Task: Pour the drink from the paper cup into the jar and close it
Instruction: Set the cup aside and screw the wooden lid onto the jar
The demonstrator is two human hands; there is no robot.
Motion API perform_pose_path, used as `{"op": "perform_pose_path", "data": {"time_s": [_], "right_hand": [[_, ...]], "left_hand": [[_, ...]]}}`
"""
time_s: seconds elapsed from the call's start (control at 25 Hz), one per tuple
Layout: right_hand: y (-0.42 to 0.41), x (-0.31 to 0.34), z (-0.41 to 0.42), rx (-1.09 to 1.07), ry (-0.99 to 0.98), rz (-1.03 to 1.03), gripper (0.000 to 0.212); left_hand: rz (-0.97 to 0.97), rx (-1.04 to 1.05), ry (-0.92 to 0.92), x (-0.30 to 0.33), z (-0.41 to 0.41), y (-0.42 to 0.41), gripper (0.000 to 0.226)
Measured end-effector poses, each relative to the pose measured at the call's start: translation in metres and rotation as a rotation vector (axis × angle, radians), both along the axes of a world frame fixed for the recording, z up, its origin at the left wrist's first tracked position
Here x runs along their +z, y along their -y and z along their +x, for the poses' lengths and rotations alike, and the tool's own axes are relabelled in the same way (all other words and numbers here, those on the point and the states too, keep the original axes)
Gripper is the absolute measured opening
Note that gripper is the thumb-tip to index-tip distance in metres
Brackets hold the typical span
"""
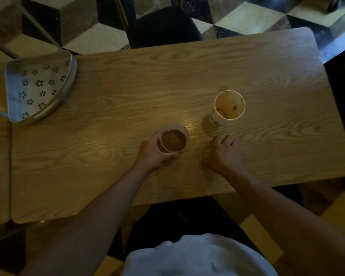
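A clear jar [173, 141] stands open on the wooden table [108, 136], filled with a brown drink. My left hand [151, 154] is wrapped around the jar's left side. The white paper cup [229, 105] stands upright to the right and farther back, holding only brown stains and residue. My right hand [222, 153] rests palm down on the table in front of the cup, fingers curled over a faint clear round lid [206, 152], which it mostly hides.
A perforated metal chair seat [38, 86] overlaps the table's left edge. A dark chair [163, 26] stands beyond the far edge, over a checkered floor. A black object [343, 92] borders the table's right end.
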State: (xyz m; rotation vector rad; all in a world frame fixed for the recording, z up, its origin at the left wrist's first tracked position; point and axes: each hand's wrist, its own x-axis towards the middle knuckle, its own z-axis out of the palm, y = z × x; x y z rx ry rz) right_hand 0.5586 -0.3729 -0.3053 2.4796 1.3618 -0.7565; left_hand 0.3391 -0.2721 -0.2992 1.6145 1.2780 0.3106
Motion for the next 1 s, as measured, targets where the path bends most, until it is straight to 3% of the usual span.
{"op": "perform_pose_path", "data": {"time_s": [0.24, 0.44, 0.76, 1.0], "right_hand": [[-0.001, -0.004, -0.002, -0.048, -0.02, -0.009, 0.089], [0.001, 0.023, -0.004, -0.215, -0.26, 0.061, 0.092], [-0.01, 0.094, -0.024, -0.114, -0.483, 0.723, 0.078], [-0.045, 0.091, -0.045, 0.036, -0.567, 0.866, 0.08]], "left_hand": [[0.0, -0.006, -0.009, -0.006, -0.001, -0.002, 0.096], [0.005, -0.02, -0.012, -0.007, -0.003, -0.001, 0.097], [0.0, -0.02, -0.044, -0.008, -0.002, -0.003, 0.108], [0.024, -0.042, -0.054, -0.005, -0.004, -0.004, 0.087]]}}
